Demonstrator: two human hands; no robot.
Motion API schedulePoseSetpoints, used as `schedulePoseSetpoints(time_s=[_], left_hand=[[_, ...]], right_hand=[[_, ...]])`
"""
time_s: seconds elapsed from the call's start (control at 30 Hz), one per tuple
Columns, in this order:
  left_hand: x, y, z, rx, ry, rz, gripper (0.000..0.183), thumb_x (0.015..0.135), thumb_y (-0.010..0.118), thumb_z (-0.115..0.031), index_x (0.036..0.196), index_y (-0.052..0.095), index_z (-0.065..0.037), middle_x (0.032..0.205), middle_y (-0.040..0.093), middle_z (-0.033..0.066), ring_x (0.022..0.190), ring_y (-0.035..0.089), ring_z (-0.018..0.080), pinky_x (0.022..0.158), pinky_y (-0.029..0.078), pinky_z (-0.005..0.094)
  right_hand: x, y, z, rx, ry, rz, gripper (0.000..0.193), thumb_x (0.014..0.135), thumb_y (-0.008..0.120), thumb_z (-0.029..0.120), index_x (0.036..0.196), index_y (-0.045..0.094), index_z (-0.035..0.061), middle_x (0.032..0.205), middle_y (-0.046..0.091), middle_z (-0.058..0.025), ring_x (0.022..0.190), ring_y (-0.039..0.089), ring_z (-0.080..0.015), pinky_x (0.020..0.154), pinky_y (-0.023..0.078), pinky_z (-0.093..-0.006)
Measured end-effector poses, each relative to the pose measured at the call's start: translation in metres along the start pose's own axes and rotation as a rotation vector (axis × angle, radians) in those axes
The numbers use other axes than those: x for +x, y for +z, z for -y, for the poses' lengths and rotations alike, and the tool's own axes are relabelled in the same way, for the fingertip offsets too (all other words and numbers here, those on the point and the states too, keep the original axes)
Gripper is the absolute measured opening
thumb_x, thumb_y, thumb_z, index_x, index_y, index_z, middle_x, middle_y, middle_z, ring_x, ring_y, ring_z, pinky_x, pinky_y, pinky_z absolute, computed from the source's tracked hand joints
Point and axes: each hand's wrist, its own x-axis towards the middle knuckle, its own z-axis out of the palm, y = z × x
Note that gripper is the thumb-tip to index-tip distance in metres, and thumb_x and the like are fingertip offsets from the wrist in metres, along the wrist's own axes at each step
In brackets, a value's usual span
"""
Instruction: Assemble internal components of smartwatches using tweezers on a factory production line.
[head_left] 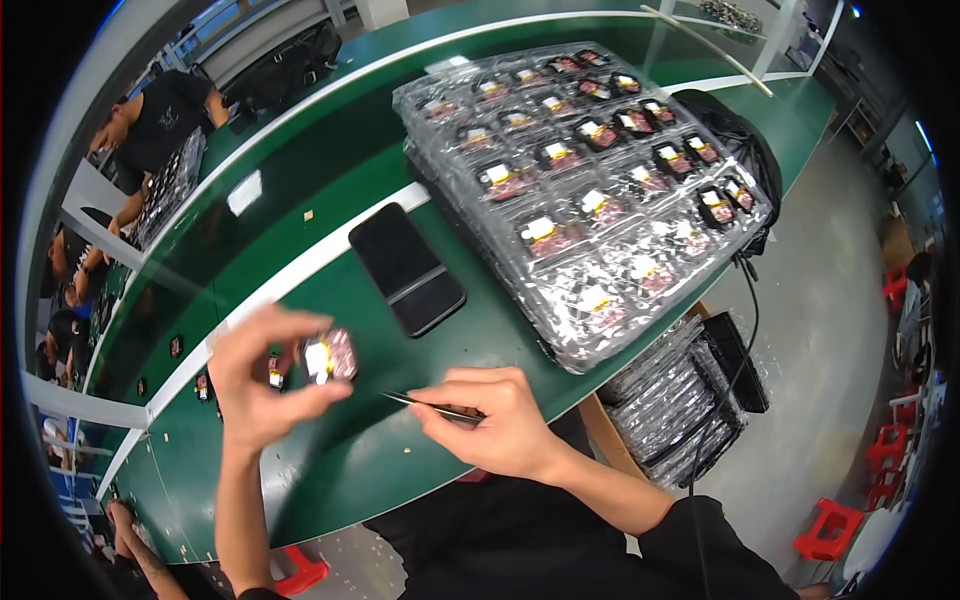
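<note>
Between thumb and fingers, my left hand (250, 385) grips a small black-framed electronic part (330, 357) with a white square, a bit of yellow and a pinkish, coppery face. It is lifted over the green bench (370, 470). My right hand (500, 420) is closed around dark, slim tweezers (408, 400), whose tip points left toward the part without touching it. Beyond my hands a black phone-like slab (405, 265) lies on the bench. To its right, a stack of clear plastic trays (560, 345) carries many similar parts (545, 232) in its pockets.
More small parts (203, 388) lie at the left by a white strip (310, 258). A black bag (745, 140) is behind the trays. Below the bench's right edge, a carton (608, 440) holds clear trays (670, 400); a cable (740, 370) hangs over it. Co-workers (165, 125) sit at left.
</note>
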Motion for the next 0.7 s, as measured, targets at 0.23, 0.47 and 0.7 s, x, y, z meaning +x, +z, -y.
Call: schedulePoseSetpoints(time_s=[0.23,0.47,0.7], left_hand=[[0.208,0.128,-0.053,-0.038,0.617,0.304,0.051,0.082,0.096,-0.026,0.123,0.080,0.000,0.108,0.070,0.0114,0.098,0.068,0.0283,0.087,0.053,0.0395],[0.225,0.143,-0.023,0.008,0.627,0.286,0.049,0.095,0.085,-0.034,0.133,0.078,-0.004,0.130,0.077,0.0149,0.124,0.068,0.0334,0.108,0.052,0.0483],[0.090,-0.018,0.064,0.382,0.180,-0.082,0.024,0.099,0.080,-0.013,0.121,0.079,-0.003,0.125,0.077,0.0131,0.123,0.072,0.0305,0.108,0.056,0.0422]], right_hand=[[0.006,0.003,-0.006,0.028,-0.029,-0.013,0.016,0.092,0.084,0.002,0.108,0.086,-0.0014,0.071,0.067,-0.0069,0.056,0.056,-0.0105,0.053,0.040,-0.0305],[0.009,0.003,0.007,-0.015,0.038,0.051,0.015,0.094,0.082,0.006,0.105,0.083,-0.0038,0.073,0.068,-0.0102,0.058,0.061,-0.0160,0.055,0.045,-0.0331],[0.005,-0.004,0.006,-0.005,0.115,0.010,0.016,0.091,0.085,0.000,0.107,0.086,-0.0030,0.069,0.067,-0.0043,0.058,0.057,-0.0064,0.053,0.041,-0.0259]])
